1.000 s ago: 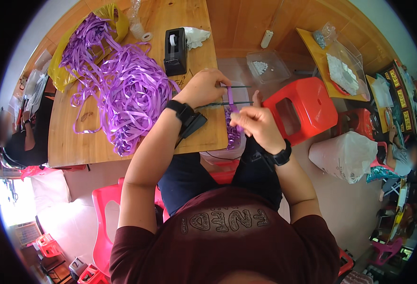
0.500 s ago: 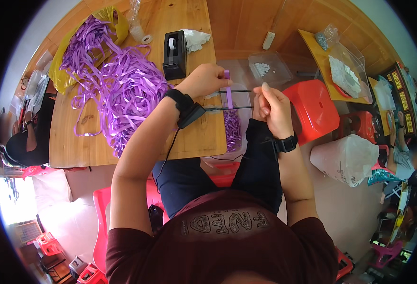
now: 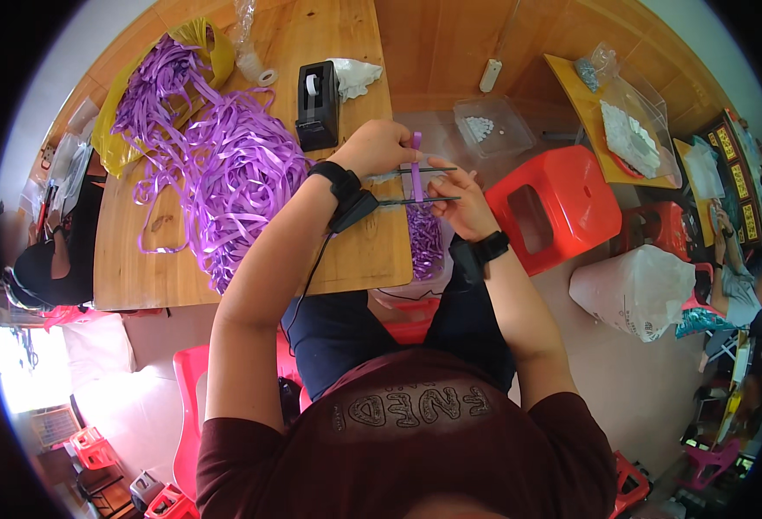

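My left hand is closed in a pinch on the upper end of a purple ribbon just past the table's right edge. That ribbon strip crosses two thin dark rods, which stick out sideways from the table edge. Beside the strip, my right hand is at the rods' outer part, its fingers spread toward the ribbon and apparently holding nothing. Under the rods, a clear plastic bin holds many short purple ribbon pieces. A large tangled heap of purple ribbon lies on the table left of my left forearm.
The wooden table carries a black tape dispenser, crumpled white plastic and a yellow bag of ribbon. To the right are a red stool, a shallow clear box and a white sack. Other people sit at both sides.
My right hand has moved left along the rods, from their outer ends toward the ribbon strip, and its fingers have spread. My left hand keeps its pinch almost in place.
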A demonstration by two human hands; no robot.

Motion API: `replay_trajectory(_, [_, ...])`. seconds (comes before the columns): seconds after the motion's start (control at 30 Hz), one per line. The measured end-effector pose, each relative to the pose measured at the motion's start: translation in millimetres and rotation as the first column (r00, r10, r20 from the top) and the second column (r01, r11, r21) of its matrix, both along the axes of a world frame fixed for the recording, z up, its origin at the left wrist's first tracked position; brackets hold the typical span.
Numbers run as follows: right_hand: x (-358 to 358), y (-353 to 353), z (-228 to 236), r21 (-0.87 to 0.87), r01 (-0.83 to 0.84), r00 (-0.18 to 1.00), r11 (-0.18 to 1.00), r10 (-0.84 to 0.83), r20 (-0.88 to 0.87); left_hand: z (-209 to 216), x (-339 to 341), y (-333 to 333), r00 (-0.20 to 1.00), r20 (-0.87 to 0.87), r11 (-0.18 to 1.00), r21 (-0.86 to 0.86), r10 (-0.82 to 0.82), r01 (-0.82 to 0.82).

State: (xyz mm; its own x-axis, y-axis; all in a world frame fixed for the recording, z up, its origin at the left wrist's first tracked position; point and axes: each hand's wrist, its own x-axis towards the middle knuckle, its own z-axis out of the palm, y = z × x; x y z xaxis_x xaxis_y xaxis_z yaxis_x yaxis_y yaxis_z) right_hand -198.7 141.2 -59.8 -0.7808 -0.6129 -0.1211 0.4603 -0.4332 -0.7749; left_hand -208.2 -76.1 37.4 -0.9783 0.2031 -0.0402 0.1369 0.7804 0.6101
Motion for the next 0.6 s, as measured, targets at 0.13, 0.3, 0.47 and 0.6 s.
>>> replay_trajectory(0.13, [-3, -19, -4, -0.084, -0.109, 0.993, 0.990, 0.105, -0.049, -10, -5, -6, 0.997, -0.077, 0.998, -0.054, -0.019, 0.014])
replay_trajectory(0.3, [-4, -30, -6, 0.054, -0.047, 0.977, 0.997, 0.057, -0.203, -14, -5, -8, 0.985, -0.164, 0.995, -0.094, -0.044, 0.029])
replay_trajectory(0.47, [9, -27, -15, 0.259, 0.027, 0.949, 0.966, 0.056, -0.309, -11, 21, -3, 0.974, -0.183, 0.983, 0.150, 0.133, -0.106])
replay_trajectory(0.6, [31, -14, -15, 0.302, 0.065, 0.954, 0.951, 0.029, -0.298, 18, 62, 13, 0.974, 0.178, 0.977, 0.134, 0.142, -0.166])
